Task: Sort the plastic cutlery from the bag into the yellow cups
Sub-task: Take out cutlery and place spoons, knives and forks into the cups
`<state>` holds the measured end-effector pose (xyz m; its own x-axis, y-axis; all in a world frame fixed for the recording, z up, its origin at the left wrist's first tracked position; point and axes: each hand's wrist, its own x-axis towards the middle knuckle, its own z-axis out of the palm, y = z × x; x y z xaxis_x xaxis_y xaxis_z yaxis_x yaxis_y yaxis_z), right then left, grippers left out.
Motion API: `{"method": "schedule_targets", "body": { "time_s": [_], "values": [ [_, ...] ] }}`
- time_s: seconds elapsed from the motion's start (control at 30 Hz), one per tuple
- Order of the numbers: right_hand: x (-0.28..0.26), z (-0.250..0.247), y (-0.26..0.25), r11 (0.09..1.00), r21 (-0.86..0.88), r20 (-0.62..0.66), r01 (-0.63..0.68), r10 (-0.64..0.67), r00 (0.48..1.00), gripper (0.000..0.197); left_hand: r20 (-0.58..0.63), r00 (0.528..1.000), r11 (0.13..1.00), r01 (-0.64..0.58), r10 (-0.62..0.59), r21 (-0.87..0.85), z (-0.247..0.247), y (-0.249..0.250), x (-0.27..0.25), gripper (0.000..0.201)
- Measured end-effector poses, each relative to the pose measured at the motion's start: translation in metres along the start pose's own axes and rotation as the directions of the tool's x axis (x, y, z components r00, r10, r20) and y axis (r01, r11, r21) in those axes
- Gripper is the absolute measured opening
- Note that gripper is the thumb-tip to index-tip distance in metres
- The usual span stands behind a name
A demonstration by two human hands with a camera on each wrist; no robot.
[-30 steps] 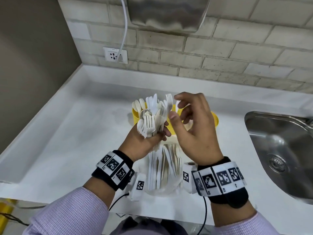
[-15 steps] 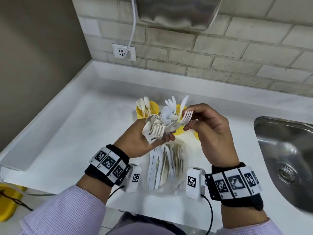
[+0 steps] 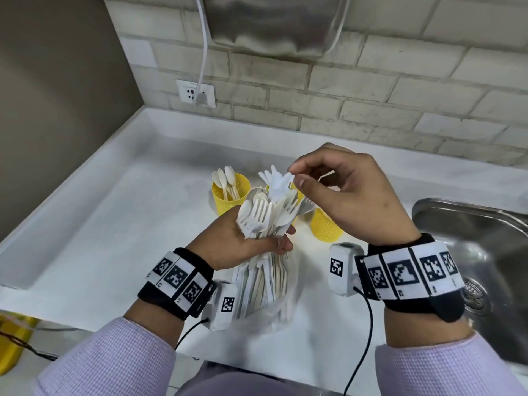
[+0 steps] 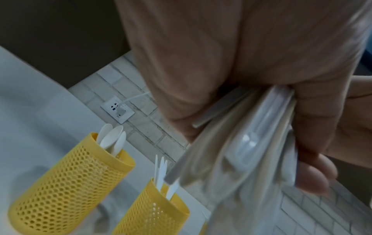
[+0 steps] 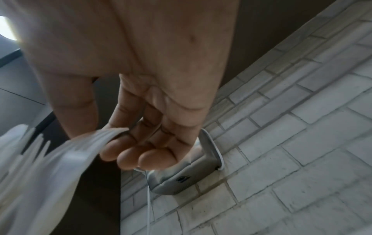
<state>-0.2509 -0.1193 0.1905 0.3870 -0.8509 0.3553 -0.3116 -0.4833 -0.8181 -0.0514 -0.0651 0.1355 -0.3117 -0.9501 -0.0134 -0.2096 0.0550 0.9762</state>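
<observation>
My left hand grips a clear bag round a bundle of white plastic cutlery, heads up, above the counter. The right hand pinches the head of a white fork at the top of the bundle; in the right wrist view the hand holds that fork between thumb and fingers. Three yellow mesh cups stand behind: the left cup holds spoons, the middle cup holds forks and is mostly hidden in the head view, and the right cup is partly covered by my right hand.
A steel sink lies at the right of the white counter. A wall socket with a white cable and a metal hand dryer are on the brick wall behind.
My right hand went from above the bundle down to a fork head, pinched it, and has now lifted it slightly. The left hand keeps its grip on the bag.
</observation>
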Motion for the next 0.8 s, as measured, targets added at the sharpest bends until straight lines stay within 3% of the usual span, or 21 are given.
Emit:
{"method": "schedule_targets", "body": {
  "time_s": [0.17, 0.33, 0.43, 0.57, 0.8],
  "values": [
    [0.002, -0.004, 0.001, 0.999, -0.053, 0.059, 0.005, -0.002, 0.998, 0.010, 0.005, 0.999, 0.999, 0.040, -0.040, 0.026, 0.006, 0.000, -0.003, 0.013],
    [-0.001, -0.001, 0.008, 0.999, -0.038, 0.041, 0.007, -0.005, 0.999, 0.009, -0.042, 0.997, 0.992, 0.064, -0.060, 0.107, 0.014, 0.004, -0.004, 0.009],
    [-0.005, -0.003, 0.013, 1.000, 0.026, 0.002, -0.004, 0.003, 1.000, 0.006, -0.066, 0.996, 0.987, 0.074, -0.065, 0.145, 0.020, 0.009, -0.003, 0.020],
    [-0.010, -0.009, 0.017, 0.999, -0.024, 0.068, -0.030, 0.032, 0.997, 0.005, -0.082, 0.994, 0.991, 0.077, -0.068, 0.107, 0.028, 0.012, -0.004, 0.032],
    [-0.017, -0.020, 0.018, 0.998, 0.006, 0.059, -0.062, 0.062, 0.996, 0.006, -0.007, 0.998, 0.997, 0.061, -0.061, 0.050, 0.035, 0.006, -0.002, 0.022]
  ]
}}
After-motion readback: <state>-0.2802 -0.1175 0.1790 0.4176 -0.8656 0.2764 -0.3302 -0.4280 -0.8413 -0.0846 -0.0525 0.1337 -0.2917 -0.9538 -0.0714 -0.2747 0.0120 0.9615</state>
